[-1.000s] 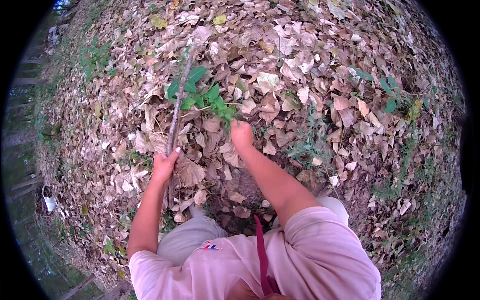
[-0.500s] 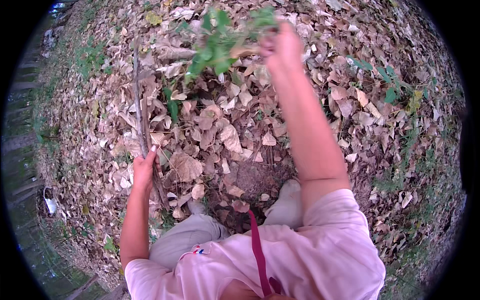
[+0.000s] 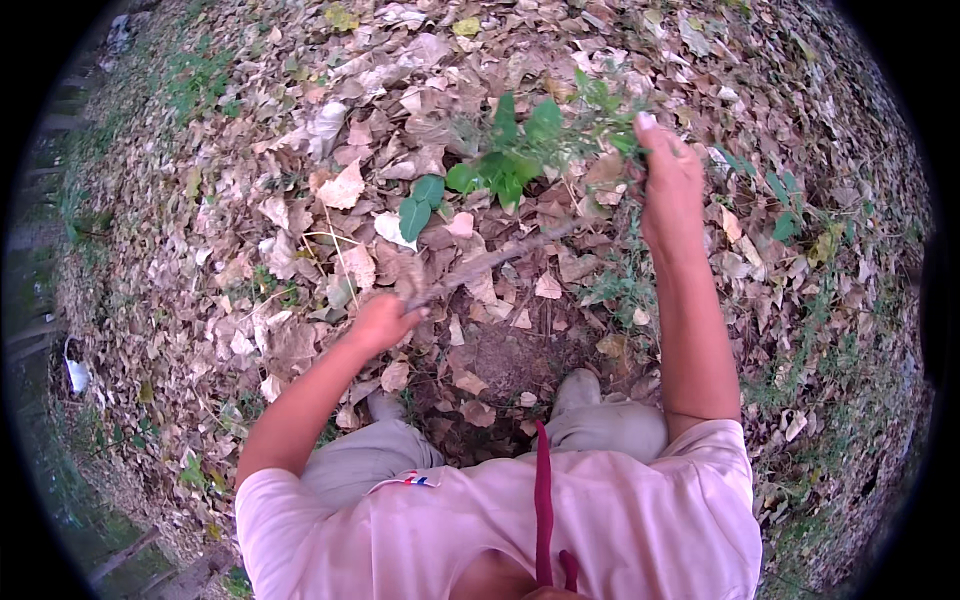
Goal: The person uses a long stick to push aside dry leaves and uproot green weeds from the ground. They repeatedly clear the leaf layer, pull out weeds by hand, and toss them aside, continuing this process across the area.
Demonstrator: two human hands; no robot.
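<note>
Left hand (image 3: 382, 322) is fisted around the low end of a thin stem (image 3: 500, 262), fingers closed tight, no gap showing. Right hand (image 3: 668, 180) is up at the leafy top (image 3: 520, 160), fingers curled around the twigs there; how firm that grip is I can't tell, leaves blur it.

Stem runs slanted between the two hands, above a patch of bare soil (image 3: 500, 365) in the dry leaf litter (image 3: 300, 200). Green leaves sit just left of the right hand. Both shoes (image 3: 580, 385) are planted at the near edge of the soil patch.

My read on doing this well:
- keep the left fist low on the stem, close to the soil patch, since the woody part takes load
- right hand only steers; the top twigs look thin and would likely snap if pulled hard
- keep both hands in line along the stem, no twisting
- feet stay wide at the soil patch for balance
</note>
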